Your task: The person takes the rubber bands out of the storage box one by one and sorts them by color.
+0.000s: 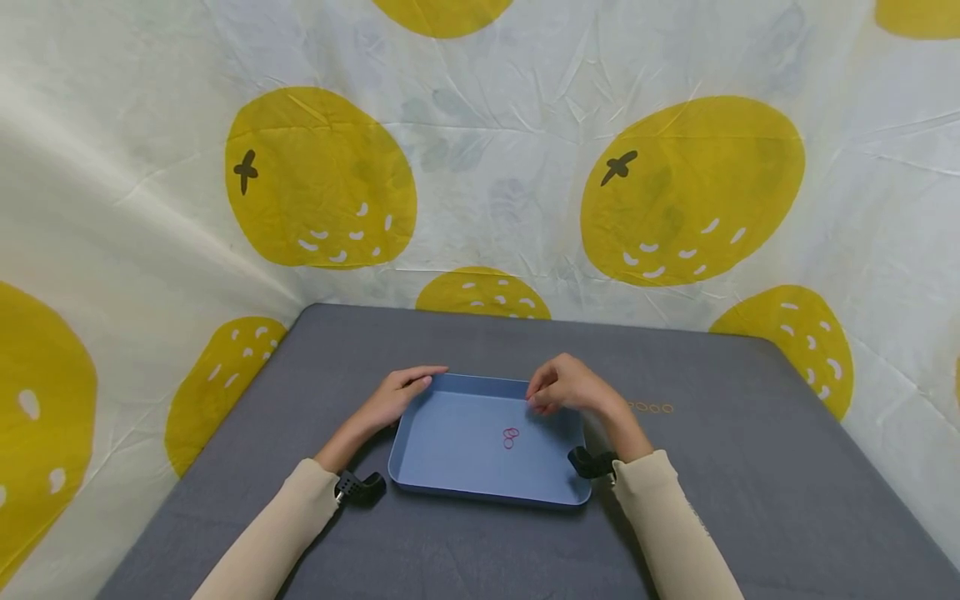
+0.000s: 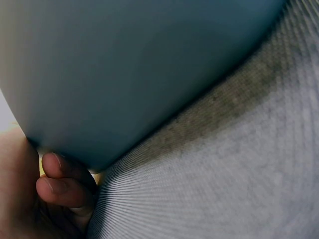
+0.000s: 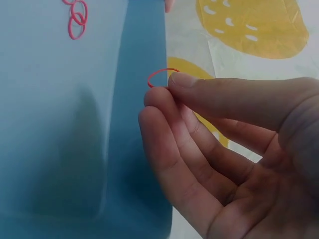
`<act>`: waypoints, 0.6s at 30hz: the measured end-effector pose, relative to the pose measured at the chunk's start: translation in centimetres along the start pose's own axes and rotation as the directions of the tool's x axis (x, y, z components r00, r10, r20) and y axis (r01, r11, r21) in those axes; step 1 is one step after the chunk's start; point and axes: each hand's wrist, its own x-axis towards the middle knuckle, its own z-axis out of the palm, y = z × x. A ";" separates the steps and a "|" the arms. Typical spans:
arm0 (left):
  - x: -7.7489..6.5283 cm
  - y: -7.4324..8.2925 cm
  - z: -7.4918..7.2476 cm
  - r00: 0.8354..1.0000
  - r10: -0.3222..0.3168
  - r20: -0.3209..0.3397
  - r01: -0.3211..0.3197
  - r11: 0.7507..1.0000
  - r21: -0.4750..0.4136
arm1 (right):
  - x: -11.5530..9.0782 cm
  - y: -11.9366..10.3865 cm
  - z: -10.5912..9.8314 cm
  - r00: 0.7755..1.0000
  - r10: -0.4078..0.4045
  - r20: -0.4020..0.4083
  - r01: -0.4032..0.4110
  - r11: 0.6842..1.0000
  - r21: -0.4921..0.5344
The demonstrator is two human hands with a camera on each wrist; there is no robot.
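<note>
A shallow blue tray (image 1: 480,454) lies on the grey cloth. My left hand (image 1: 392,397) holds it at the far left corner, fingers along the outside of its wall; in the left wrist view two curled fingertips (image 2: 64,191) show beside that corner. Over the tray's far right part, my right hand (image 1: 566,385) pinches a thin red rubber band (image 3: 158,72) between thumb and finger, the loop sticking out past the fingertips. Several more red rubber bands (image 1: 509,437) lie overlapping on the tray's floor, right of its middle.
Several yellow-orange loops (image 1: 655,408) lie in a row on the grey tabletop (image 1: 750,467), right of the tray and partly behind my right forearm. A white curtain (image 1: 510,150) with yellow fruit prints hangs behind and along the sides. Each wrist wears a black camera band (image 1: 592,462).
</note>
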 end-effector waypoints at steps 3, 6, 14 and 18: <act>-0.1 0.1 0.1 1.000 0.000 -0.004 0.000 1.000 0.003 | -0.2 -0.1 -0.2 1.000 -0.002 -0.006 0.002 1.000 0.012; -0.1 0.1 0.2 1.000 0.007 -0.007 -0.007 1.000 0.006 | -0.5 -0.1 -0.5 1.000 -0.004 -0.016 0.005 1.000 0.009; 0.0 0.1 0.2 1.000 0.010 0.000 -0.010 1.000 -0.002 | -1.1 0.3 -1.4 0.998 -0.028 -0.056 0.028 1.000 0.002; 0.0 0.1 0.1 1.000 0.006 0.003 -0.006 1.000 -0.005 | -1.8 0.6 -2.1 0.997 -0.030 -0.065 0.032 0.999 0.020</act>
